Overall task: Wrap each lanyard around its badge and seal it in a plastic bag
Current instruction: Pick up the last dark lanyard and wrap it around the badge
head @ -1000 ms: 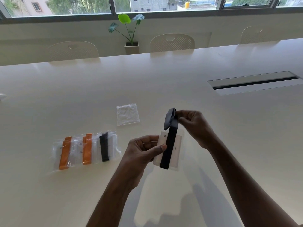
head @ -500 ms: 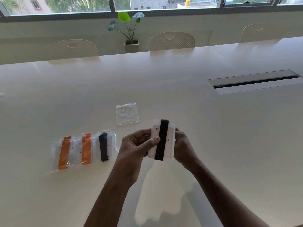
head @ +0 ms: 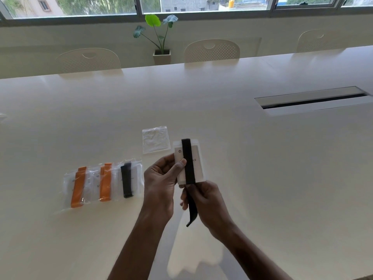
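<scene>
My left hand (head: pixel 161 178) holds a white badge (head: pixel 197 160) upright above the table, thumb pressed on its front. A black lanyard (head: pixel 188 158) runs lengthwise down the badge's face. Below the badge my right hand (head: pixel 205 203) grips the lanyard's loose end, which hangs out under the fingers. An empty clear plastic bag (head: pixel 155 139) lies flat on the table just beyond the badge. To the left lie three bagged badges in a row: two wrapped in orange lanyards (head: pixel 78 186) (head: pixel 105 181) and one in a black lanyard (head: pixel 126 180).
The long white table (head: pixel 262 168) has a recessed cable slot (head: pixel 310 100) at the right. Chairs (head: pixel 212 50) stand along the far edge, with a potted plant (head: pixel 161 37) by the window behind.
My right hand carried the lanyard from above the badge, round behind it, to below it. One more turn now lies along the badge, and the badge sits a little higher.
</scene>
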Tool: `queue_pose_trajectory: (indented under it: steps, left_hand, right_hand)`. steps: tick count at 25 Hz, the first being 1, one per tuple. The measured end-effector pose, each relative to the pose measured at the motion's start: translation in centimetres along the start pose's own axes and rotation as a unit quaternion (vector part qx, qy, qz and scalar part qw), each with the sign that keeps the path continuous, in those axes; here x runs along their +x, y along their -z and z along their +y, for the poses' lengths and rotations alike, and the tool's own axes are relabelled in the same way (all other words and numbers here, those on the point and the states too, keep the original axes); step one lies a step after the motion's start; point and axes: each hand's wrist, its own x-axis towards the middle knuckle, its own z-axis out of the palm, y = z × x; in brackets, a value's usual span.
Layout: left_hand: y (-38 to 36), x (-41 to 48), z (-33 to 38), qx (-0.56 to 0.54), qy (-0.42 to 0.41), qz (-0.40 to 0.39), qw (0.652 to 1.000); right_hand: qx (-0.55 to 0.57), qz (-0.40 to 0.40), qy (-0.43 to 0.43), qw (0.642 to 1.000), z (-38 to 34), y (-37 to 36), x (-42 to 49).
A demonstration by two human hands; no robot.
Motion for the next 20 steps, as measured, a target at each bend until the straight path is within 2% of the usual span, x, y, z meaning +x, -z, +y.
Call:
queue_pose_trajectory:
  steps: [8, 12, 15, 18, 20]
  left_hand:
    - [-0.1, 0.3, -0.5, 0.104, -0.098, 0.047, 0.989]
    - [0.0, 0.2, -0.5, 0.149, -0.107, 0.053, 0.982]
    - [0.0, 0.2, -0.2, 0.141, -0.089, 0.033, 0.985]
    - [0.0, 0.1, 0.1, 0.139, -0.080, 0.013, 0.987]
    - [0.0, -0.1, 0.0, 0.138, -0.067, 0.001, 0.988]
  right_hand:
    - [0.004, -0.013, -0.031, 0.999, -1.5, -0.4, -1.7]
    - [-0.036, -0.003, -0.027, 0.999, -2.2, -0.1, -2.0]
    - [-0.102, 0.015, 0.011, 0.995, -2.7, 0.1, -2.1]
    - [-0.190, 0.068, 0.077, 0.976, -3.2, 0.7, -1.9]
    - [-0.208, 0.083, 0.117, 0.967, -3.8, 1.4, -1.6]
